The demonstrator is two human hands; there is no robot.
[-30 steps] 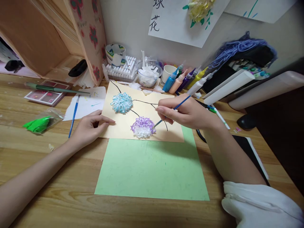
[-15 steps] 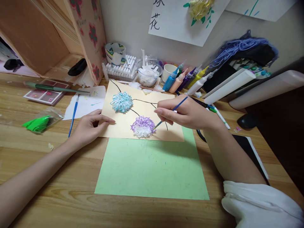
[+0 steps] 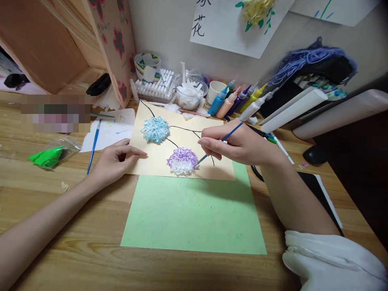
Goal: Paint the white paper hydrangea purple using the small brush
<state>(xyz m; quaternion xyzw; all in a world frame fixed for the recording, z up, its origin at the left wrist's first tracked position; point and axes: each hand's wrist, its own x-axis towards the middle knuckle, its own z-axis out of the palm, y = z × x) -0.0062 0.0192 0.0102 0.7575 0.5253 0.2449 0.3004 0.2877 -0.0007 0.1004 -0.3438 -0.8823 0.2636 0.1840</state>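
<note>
Your right hand grips the brush at the right edge of the purple flower, its lower part yet white; the blue flower looks done. Your left hand, grasping nothing, steadies the card on the worktop.

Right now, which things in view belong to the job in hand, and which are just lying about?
In use:
thin blue paintbrush, in the right hand
purple-and-white ruffled flower, at the brush tip
cream paper sheet, touched by the left hand
pale green paper sheet, partly beneath

Apparently lying about:
bright green lump in clear plastic bag
blue yarn bundle
</note>
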